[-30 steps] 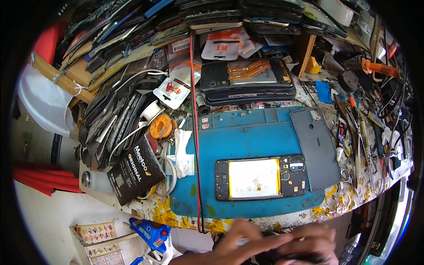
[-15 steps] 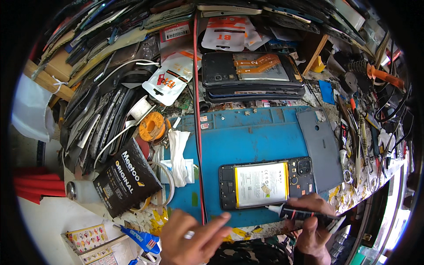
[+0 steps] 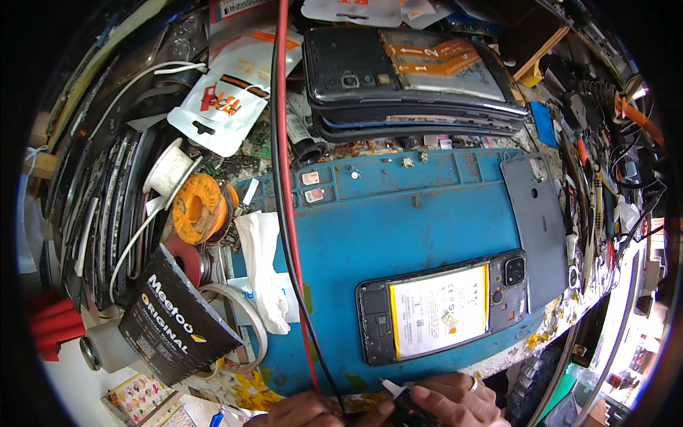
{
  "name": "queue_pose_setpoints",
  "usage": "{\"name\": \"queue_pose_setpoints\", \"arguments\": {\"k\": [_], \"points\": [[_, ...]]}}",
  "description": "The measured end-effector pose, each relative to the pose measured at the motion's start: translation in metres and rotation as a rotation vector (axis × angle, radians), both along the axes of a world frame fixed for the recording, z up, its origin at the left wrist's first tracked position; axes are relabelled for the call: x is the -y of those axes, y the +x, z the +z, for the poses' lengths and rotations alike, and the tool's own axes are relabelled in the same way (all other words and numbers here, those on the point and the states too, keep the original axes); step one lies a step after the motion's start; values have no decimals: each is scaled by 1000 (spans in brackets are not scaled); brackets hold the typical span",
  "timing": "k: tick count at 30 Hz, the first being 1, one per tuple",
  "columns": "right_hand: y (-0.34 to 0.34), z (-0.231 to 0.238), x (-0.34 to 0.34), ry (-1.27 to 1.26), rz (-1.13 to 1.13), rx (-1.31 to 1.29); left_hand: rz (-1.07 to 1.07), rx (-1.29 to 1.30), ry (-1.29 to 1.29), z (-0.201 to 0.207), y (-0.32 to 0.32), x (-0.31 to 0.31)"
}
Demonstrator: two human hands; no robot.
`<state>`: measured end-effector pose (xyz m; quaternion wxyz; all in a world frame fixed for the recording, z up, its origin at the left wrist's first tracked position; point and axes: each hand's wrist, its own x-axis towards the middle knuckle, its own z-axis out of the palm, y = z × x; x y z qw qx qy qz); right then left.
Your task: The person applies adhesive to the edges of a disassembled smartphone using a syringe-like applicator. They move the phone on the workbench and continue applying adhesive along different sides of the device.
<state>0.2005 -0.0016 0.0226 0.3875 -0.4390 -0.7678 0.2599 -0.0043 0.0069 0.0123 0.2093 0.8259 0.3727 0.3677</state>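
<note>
At the bottom edge, my right hand (image 3: 459, 404) is closed around a black glue tube (image 3: 407, 404) with a thin white nozzle pointing up and left. Beside it my left hand (image 3: 309, 411), cut off by the lower edge, has its fingers curled, one fingertip close to the tube; what lies in them is hidden. Just beyond the hands an opened phone (image 3: 376, 331) lies on the blue mat (image 3: 341, 249), its white, yellow-edged battery (image 3: 437, 313) showing. To its right rests a grey back cover (image 3: 535, 235), partly over the mat's edge.
A red and black cable pair (image 3: 288, 178) crosses the mat. Left stand a black packet (image 3: 174, 320), a tape roll (image 3: 260, 341), white tissue (image 3: 262, 270) and an orange spool (image 3: 196, 208). Stacked phones (image 3: 348, 64) sit behind; tools (image 3: 596, 192) crowd the right.
The view has shifted closer and lower. My hands have drawn together at the bottom edge; the left, spread before, is now curled beside the tube, and the right has moved left with it.
</note>
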Motion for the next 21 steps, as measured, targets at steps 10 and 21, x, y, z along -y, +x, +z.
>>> {"name": "queue_pose_setpoints", "arguments": {"k": [10, 21], "points": [[-13, -9, 0, 124, -93, 87, -18, -84, -23, 1, -2, 2], [-15, -9, -1, 122, -95, 88, -27, -147, -29, 8, 0, -1]]}}
